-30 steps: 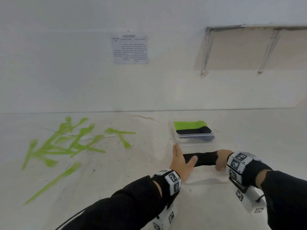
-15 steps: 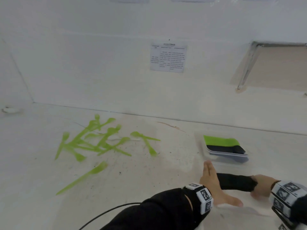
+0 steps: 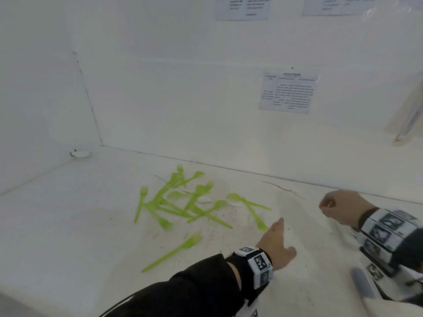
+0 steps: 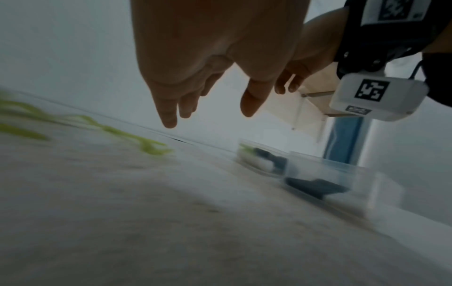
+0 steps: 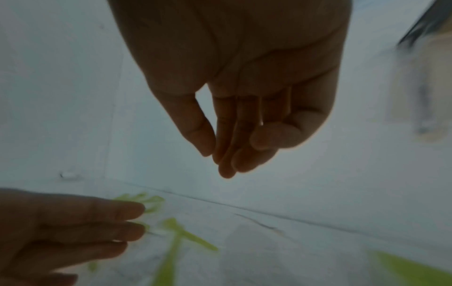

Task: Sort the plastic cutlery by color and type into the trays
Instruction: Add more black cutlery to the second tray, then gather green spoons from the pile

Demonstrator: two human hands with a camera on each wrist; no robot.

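A: Green cutlery (image 3: 183,202) lies tangled on the tabletop (image 3: 68,225), trays (image 4: 318,174) off right.

B: Left hand (image 3: 275,244) reaches, grip wide and empty; right hand (image 3: 341,207) loosely curled, empty. Snagging several crossed pieces risks scattering them.

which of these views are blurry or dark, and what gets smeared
Head view: bright, with mild blur on the green cutlery and right hand. Left wrist view: dim, the clear trays smeared. Right wrist view: darkest, the hands backlit, cutlery streaked.
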